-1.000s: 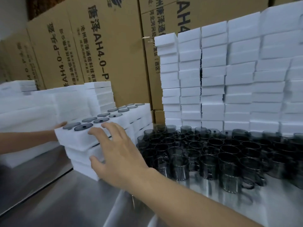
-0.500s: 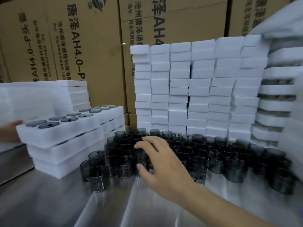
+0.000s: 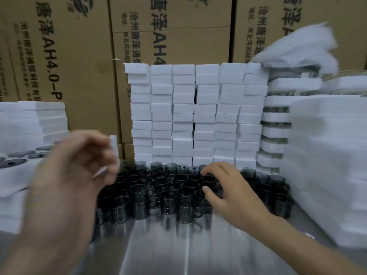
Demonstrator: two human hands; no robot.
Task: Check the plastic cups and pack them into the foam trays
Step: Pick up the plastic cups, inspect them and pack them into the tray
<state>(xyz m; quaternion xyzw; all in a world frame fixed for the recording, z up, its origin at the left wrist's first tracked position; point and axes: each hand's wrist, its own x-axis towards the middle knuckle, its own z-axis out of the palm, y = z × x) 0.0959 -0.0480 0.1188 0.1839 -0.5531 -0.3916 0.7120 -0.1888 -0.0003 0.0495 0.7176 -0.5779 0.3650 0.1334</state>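
From the head view, my right hand (image 3: 228,191) is down over the crowd of dark, see-through plastic cups (image 3: 158,187) standing on the steel counter (image 3: 178,245). Its fingers (image 3: 205,172) are spread and hooked onto the rims, thumb held apart, and no cup is lifted yet. My left hand (image 3: 73,175) is in the air at the left, smeared by motion. Its fingers look loosely curled, but I cannot tell whether they hold anything.

A second ago both hands were on the filled foam tray (image 3: 14,180) at the left. That tray now lies on its stack with nothing touching it, the cup bottoms showing in its holes. The right hand crossed to the cups first and the left has come away after it. I take that to mean one tray is finished and the next round of picking and checking is starting. Empty foam trays (image 3: 198,116) stand stacked behind the cups, in front of cardboard boxes (image 3: 69,56).
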